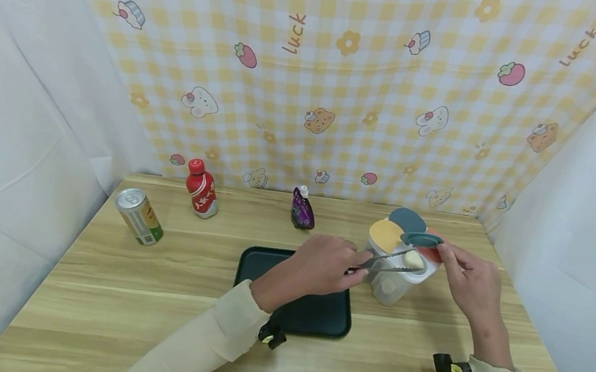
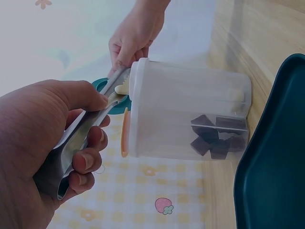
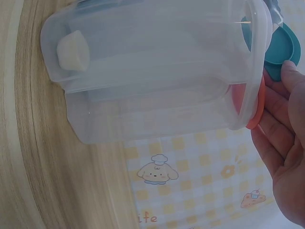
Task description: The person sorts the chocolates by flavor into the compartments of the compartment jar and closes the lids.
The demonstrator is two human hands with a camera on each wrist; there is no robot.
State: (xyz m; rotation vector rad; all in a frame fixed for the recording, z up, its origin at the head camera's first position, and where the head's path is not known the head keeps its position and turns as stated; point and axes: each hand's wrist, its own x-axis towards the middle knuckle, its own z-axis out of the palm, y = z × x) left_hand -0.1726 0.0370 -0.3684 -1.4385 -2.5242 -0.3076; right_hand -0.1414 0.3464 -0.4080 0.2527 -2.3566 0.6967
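Note:
My left hand [image 1: 322, 265] grips metal tongs [image 2: 81, 131], its thumb on one arm and the fingers curled round the other. The toothed tips lie on either side of a cream-coloured piece [image 1: 413, 260] at the open top of a clear divided container [image 1: 391, 289]. With thumb and fingers, my right hand [image 1: 471, 282] pinches the raised teal lid [image 1: 421, 240] of that compartment. Inside the container are several dark cubes [image 2: 209, 136] in one compartment and another cream piece [image 3: 73, 51] at the bottom of another.
Yellow [image 1: 386, 235], dark blue [image 1: 407, 219] and red lids [image 3: 257, 107] cover other compartments. A dark green tray [image 1: 316, 314] lies below my left forearm. Farther off stand a can [image 1: 138, 217], a red bottle [image 1: 202, 190] and a purple pouch [image 1: 303, 210]. A patterned curtain [image 1: 298, 88] hangs behind.

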